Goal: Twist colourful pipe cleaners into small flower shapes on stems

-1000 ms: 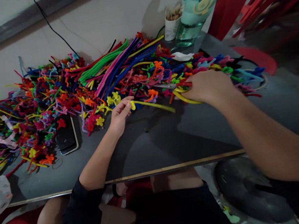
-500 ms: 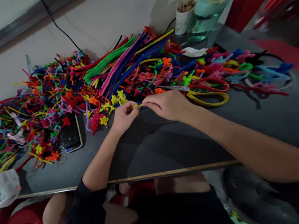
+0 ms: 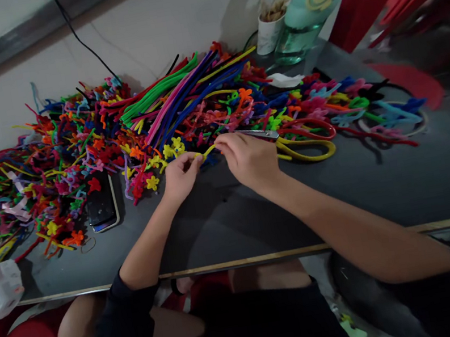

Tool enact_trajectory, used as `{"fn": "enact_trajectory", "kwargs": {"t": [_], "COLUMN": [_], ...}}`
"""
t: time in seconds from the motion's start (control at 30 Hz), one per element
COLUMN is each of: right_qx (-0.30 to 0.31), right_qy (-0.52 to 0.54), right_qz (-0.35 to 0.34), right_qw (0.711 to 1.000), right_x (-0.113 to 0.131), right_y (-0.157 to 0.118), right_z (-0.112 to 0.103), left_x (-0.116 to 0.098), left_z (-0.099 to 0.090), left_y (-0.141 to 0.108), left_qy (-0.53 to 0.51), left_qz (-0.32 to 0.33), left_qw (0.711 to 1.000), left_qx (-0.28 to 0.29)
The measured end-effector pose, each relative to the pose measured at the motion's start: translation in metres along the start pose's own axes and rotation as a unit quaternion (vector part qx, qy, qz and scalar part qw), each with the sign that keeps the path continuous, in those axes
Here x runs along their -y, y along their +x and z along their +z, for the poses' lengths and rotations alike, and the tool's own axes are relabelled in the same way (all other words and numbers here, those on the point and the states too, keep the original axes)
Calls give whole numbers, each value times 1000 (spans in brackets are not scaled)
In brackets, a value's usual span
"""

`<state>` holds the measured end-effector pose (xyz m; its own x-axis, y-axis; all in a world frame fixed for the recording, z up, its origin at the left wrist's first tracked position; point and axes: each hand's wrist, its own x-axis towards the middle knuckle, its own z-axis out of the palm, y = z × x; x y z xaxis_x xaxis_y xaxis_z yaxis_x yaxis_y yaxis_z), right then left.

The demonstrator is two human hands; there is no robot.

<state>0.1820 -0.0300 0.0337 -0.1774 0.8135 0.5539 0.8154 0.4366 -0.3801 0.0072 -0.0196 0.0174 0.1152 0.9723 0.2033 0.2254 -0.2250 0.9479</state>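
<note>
A short yellow pipe cleaner (image 3: 209, 150) spans the gap between my two hands above the table's middle. My left hand (image 3: 181, 177) pinches one end, thumb against forefinger. The other end is between the fingertips of my right hand (image 3: 252, 161), whose remaining fingers curl under. Just behind my left hand lie several yellow pipe-cleaner flowers (image 3: 170, 150). Scissors with red and yellow handles (image 3: 312, 149) rest beside my right hand, their metal blades partly behind it.
A heap of colourful pipe cleaners (image 3: 74, 142) covers the back of the grey table (image 3: 226, 226). A phone (image 3: 101, 203) lies left of my hands. At the back right stand a paper cup (image 3: 269, 34) and a green-tinted bottle (image 3: 298, 24). Crumpled white plastic (image 3: 3, 286) hangs over the front edge.
My right hand has turned and drawn slightly away from my left, so more of the yellow pipe cleaner shows between them. The whole view has shifted a little.
</note>
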Motion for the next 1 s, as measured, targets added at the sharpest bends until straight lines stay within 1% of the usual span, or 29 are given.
{"fn": "enact_trajectory", "kwargs": {"t": [0.1, 0.17, 0.2, 0.27, 0.3, 0.37, 0.4, 0.47, 0.6, 0.67, 0.73, 0.83, 0.9, 1.0], "right_qx": [-69, -92, -89, -57, -37, -12, -6, -4, 21, 37, 53, 78, 78, 57], "right_qy": [104, 176, 212, 280, 308, 342, 346, 332, 250, 207, 163, 115, 121, 163], "right_qz": [24, 77, 107, 148, 154, 146, 136, 109, 46, 23, 16, 25, 24, 2], "right_qw": [992, 977, 967, 947, 938, 928, 928, 937, 967, 977, 985, 990, 989, 985], "right_x": [-4, -6, -6, -3, 0, 6, 8, 11, 7, 5, 4, 3, 2, -1], "right_y": [0, -1, -2, -5, -6, -8, -9, -11, -13, -13, -14, -14, -13, -13], "right_z": [-1, 3, 7, 14, 17, 19, 18, 15, 9, 9, 10, 11, 11, 13], "left_x": [-5, -7, -8, -8, -7, -7, -6, -6, -4, -3, -2, -1, -1, 0], "left_z": [4, 7, 8, 9, 9, 8, 7, 6, 5, 5, 5, 6, 7, 7], "left_y": [-5, -8, -9, -9, -8, -7, -6, -6, -6, -6, -6, -6, -6, -5], "left_qy": [-94, -117, -114, -90, -74, -45, -35, -20, -4, 4, 6, 4, -4, -31], "left_qz": [-47, -45, -34, -5, 8, 21, 23, 24, 26, 18, 5, -4, -5, -16], "left_qw": [989, 982, 982, 989, 993, 997, 998, 999, 1000, 1000, 1000, 1000, 1000, 999], "left_qx": [100, 142, 144, 116, 93, 61, 53, 43, 7, 0, 1, 2, -1, 2]}}
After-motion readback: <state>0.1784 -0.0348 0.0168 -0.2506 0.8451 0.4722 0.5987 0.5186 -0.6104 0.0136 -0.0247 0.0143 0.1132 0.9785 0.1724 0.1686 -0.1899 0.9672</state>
